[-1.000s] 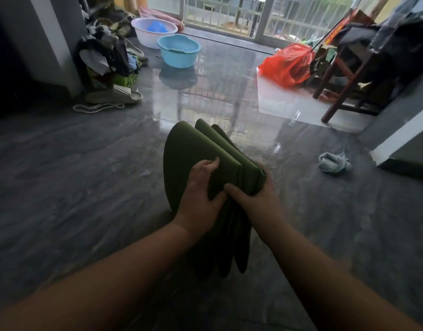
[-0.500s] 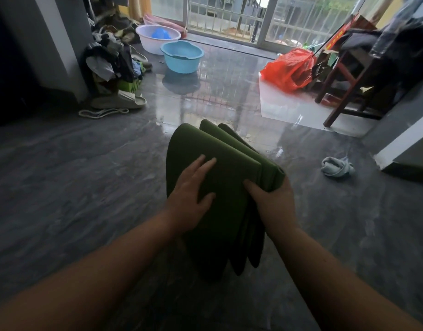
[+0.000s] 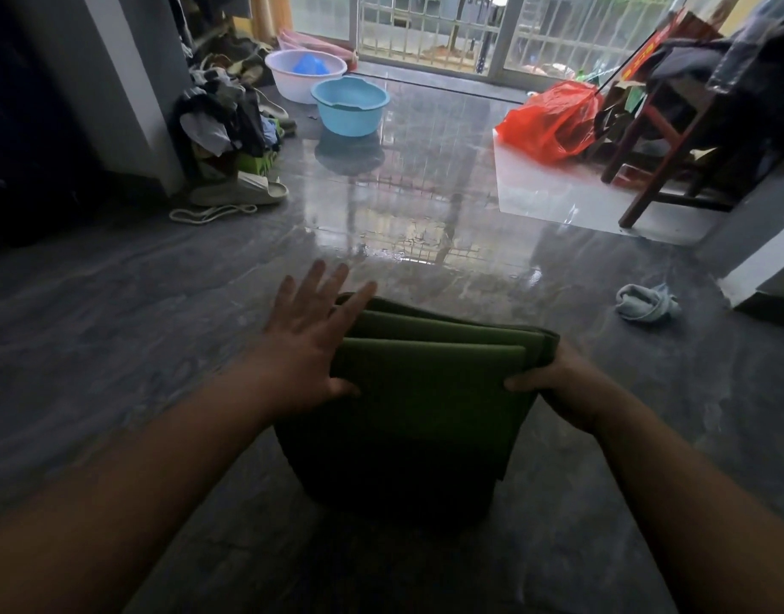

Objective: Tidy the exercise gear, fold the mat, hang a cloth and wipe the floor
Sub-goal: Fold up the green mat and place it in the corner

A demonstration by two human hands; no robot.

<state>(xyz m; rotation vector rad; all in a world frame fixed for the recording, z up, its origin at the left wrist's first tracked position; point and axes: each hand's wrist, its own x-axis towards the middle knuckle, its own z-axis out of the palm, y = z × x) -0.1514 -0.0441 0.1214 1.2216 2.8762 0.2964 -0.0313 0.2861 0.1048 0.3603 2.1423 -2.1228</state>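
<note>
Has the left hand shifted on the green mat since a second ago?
Yes. The left hand has let go of the folded green mat, opened flat and slid to its left edge, toward the slipper side; the right hand keeps its grip.

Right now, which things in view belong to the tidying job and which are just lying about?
Job in hand:
folded dark green exercise mat, held by the left hand and right hand
crumpled pale blue cloth
glossy grey tiled floor

Lying about:
light blue plastic basin
white plastic basin
red plastic bag
beige slipper
</note>
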